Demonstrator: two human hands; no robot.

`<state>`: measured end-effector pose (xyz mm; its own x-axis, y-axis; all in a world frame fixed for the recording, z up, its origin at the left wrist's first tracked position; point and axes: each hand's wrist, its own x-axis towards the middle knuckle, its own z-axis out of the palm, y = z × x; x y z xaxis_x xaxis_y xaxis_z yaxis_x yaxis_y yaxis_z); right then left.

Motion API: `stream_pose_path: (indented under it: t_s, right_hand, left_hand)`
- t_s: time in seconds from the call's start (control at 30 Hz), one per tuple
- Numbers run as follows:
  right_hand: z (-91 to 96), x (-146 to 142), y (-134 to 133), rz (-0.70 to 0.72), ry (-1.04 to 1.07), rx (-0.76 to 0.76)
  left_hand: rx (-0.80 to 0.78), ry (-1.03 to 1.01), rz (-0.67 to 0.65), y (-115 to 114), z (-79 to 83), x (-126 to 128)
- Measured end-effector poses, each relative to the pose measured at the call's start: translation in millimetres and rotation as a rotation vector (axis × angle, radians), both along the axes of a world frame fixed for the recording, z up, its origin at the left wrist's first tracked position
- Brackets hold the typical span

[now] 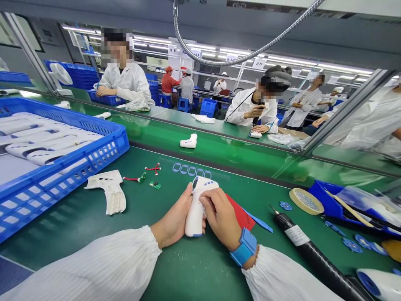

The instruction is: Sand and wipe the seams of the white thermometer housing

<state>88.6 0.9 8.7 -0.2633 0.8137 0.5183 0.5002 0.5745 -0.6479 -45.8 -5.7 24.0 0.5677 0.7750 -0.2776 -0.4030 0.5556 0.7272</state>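
Observation:
A white infrared forehead thermometer stands roughly upright over the bench, its head pointing away to the right and its blue-edged handle base towards me. My left hand is wrapped round the handle from the left, thumb along the side. From the right, my right hand presses curled fingers on the body just below the head; its fingertips are partly hidden. A blue wrist strap circles the right wrist. Just beyond the head lie several blue oval rings. A white half shell rests to the left, near small green circuit boards with red wires.
A blue crate of white shells takes up the left. To the right are a black electric screwdriver, a red card, a tape roll holding small parts and a blue bin. Another thermometer lies on the green belt. Co-workers sit beyond.

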Motion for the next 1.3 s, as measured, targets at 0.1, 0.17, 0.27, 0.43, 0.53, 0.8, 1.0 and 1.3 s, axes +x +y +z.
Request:
stream_pose_path:
  t_s: [0.1,0.17,0.27,0.43,0.53,0.8,1.0,1.3]
  right_hand:
    - [-1.0,2.2,-1.5,-0.03,0.107,-0.096]
    - [-2.3,3.3,-4.1,-0.039,0.183,-0.16]
    - [-3.8,5.3,-5.9,-0.045,0.293,-0.238]
    - [-2.6,7.7,-5.3,-0.042,0.404,-0.314]
    - [-0.8,7.3,-6.1,-0.046,0.466,-0.35]
    - [-0.1,5.8,-9.9,-0.03,0.34,-0.328]
    - [2.1,2.4,-10.2,-0.041,0.228,-0.215]
    - [0.1,-0.8,-33.2,0.172,-0.082,-0.005]
  left_hand:
    - [0.008,-0.047,-0.001,0.9,-2.4,-1.0]
    - [0.008,-0.049,0.002,1.3,-2.7,-1.3]
    - [-0.003,-0.034,0.007,2.0,-2.0,-1.5]
    - [-0.018,-0.018,0.012,3.2,0.8,-2.0]
    - [-0.026,-0.017,0.007,3.1,2.2,-2.7]
    - [0.014,-0.012,0.013,1.1,-0.2,-1.7]
    - [0.014,-0.009,0.024,1.5,-5.3,0.0]
    - [0.023,-0.092,0.12,-1.2,-2.6,3.8]
